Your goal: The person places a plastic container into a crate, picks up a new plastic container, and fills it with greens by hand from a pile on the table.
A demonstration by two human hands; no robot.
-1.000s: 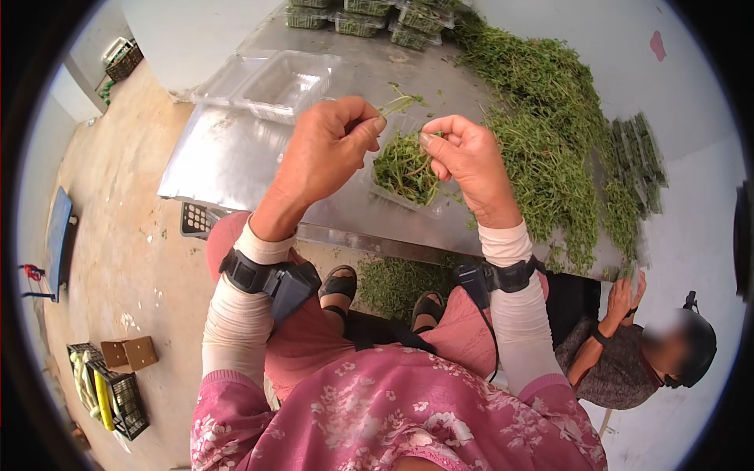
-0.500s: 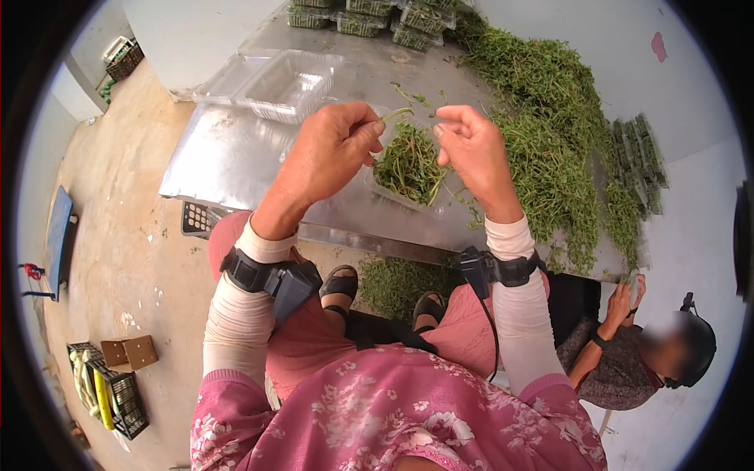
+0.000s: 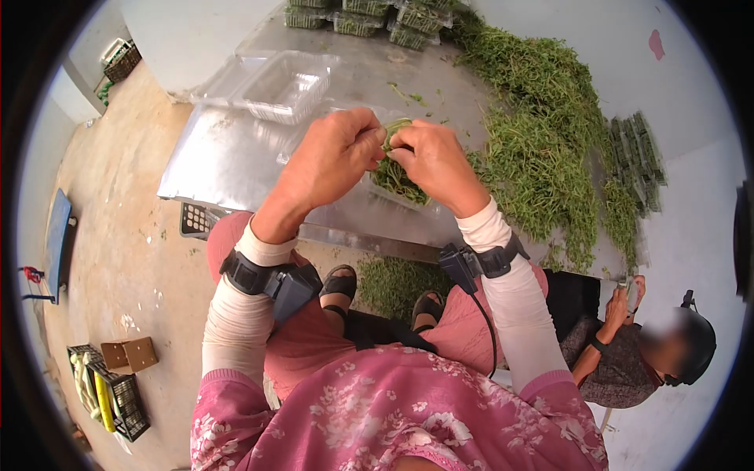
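Observation:
My left hand (image 3: pixel 334 161) is closed in a pinch on a green herb stem (image 3: pixel 398 124) above a clear plastic container. Close beside it, my right hand (image 3: pixel 438 163) is also closed, thumb and fingers together at the same stem; its fingertips partly cover what they grip. Below both hands, leafy green stems (image 3: pixel 399 182) lie in the clear plastic container (image 3: pixel 420 207), mostly hidden by my hands. An open clamshell box (image 3: pixel 292 82) with nothing in it rests on the metal table (image 3: pixel 216 149), beyond my left hand.
A large heap of greens (image 3: pixel 542 141) covers the table's right side. Filled clear boxes (image 3: pixel 357 22) are stacked at the back, with more packs (image 3: pixel 638 161) at far right. A co-worker (image 3: pixel 620 353) sits at lower right. More greens (image 3: pixel 404 284) lie under the table.
My right hand has moved left, from over the container's right side to the stem at my left hand, and its fingers have closed. My left hand has stayed nearly in place.

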